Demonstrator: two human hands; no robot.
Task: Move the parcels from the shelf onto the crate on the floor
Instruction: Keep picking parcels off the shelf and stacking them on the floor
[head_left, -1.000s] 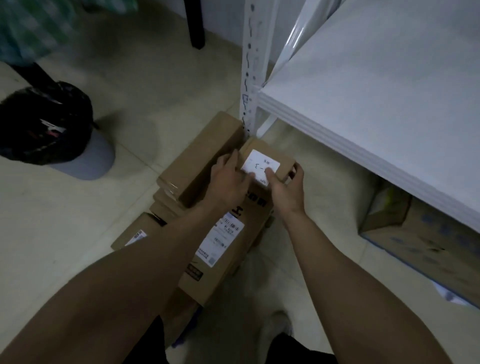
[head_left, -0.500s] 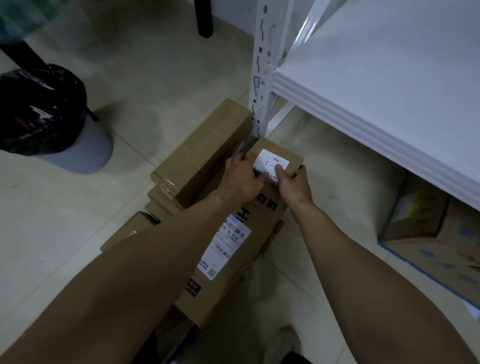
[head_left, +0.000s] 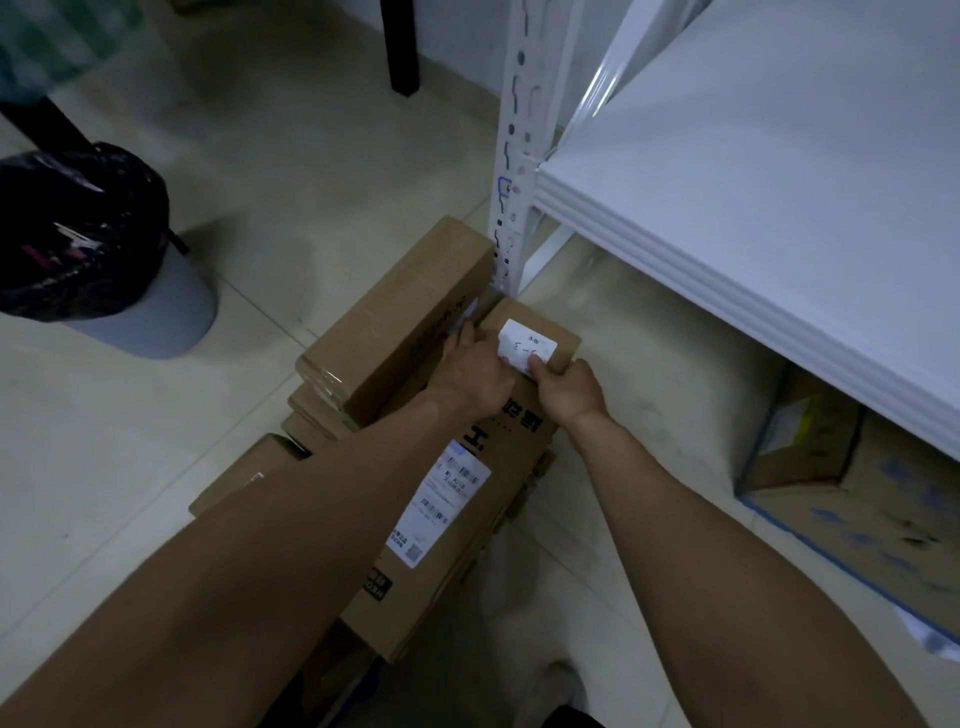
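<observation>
Head view: a person's forearms (head_left: 322, 519) reach down and forward, both meeting on one small parcel (head_left: 563, 338).
Left hand (head_left: 475, 371): knuckles up, fingers curled over the parcel's left edge, clasping it.
Right hand (head_left: 569, 397): thumb pressed on top at the near edge of the white label (head_left: 527, 345), fingers wrapped round the near right side, gripping.
Small parcel's place: on the far end of a long labelled parcel (head_left: 467, 519), atop the stack on the floor.
Parcels counted: at least five. A second long parcel (head_left: 400, 317) lies just left of the grip, with lower parcels (head_left: 311, 413) beneath it.
Shelf (head_left: 779, 208): one white board, right of and above the grip. Its post (head_left: 514, 156) stands just beyond the held parcel.
Under the shelf: one printed carton (head_left: 857, 493), well right of the grip.
Far left: one grey bin (head_left: 171, 317) lined with a black bag (head_left: 78, 234).
</observation>
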